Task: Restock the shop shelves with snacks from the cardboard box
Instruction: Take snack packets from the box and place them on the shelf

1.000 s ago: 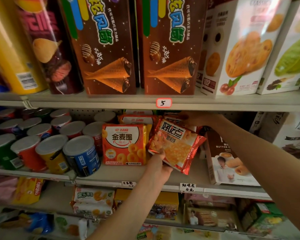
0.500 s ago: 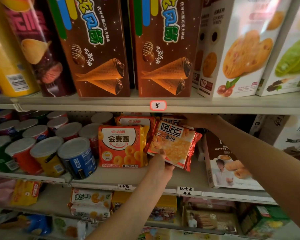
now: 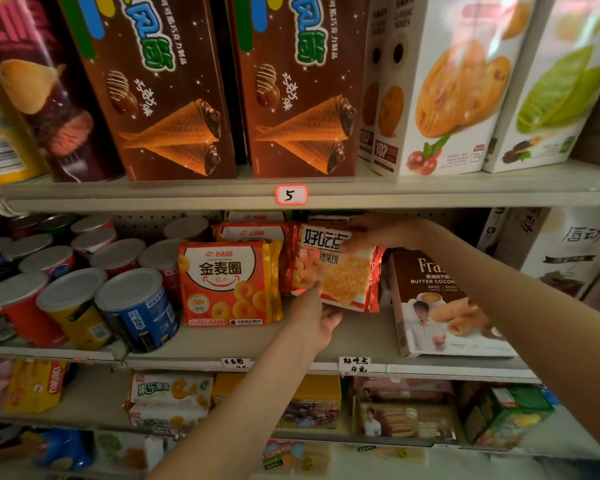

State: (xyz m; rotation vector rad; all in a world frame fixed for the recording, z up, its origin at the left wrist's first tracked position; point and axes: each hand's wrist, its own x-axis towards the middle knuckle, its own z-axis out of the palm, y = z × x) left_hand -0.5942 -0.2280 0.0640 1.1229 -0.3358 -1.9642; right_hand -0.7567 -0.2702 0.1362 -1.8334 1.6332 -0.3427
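While both hands are on the red snack packet (image 3: 336, 271), I log it standing tilted on the middle shelf (image 3: 361, 341), top leaning left, well back from the front edge. I cannot tell whether its lower edge touches the board.

Left hand (image 3: 314, 313): reaches up from below and pinches the packet's lower left corner, thumb on the printed face, fingers curled beneath.

Right hand (image 3: 371, 232): comes in from the right under the upper shelf (image 3: 465, 194) and grips the packet's top edge, thumb pressed across the front near the lettering.

Neighbours: orange ring-snack pack (image 3: 227, 282) stands upright just left of the packet, touching or overlapping its left side; more of the same packs stand behind it. Butter coconut box (image 3: 440, 306) stands just right, near the shelf's front edge, with a narrow gap to the packet. Round cans (image 3: 136, 303) fill the left end of the shelf, foil lids facing out.

Upper shelf: two brown cone-wafer boxes (image 3: 302, 98) stand upright above a handwritten "5" tag (image 3: 291, 195) on the front edge.
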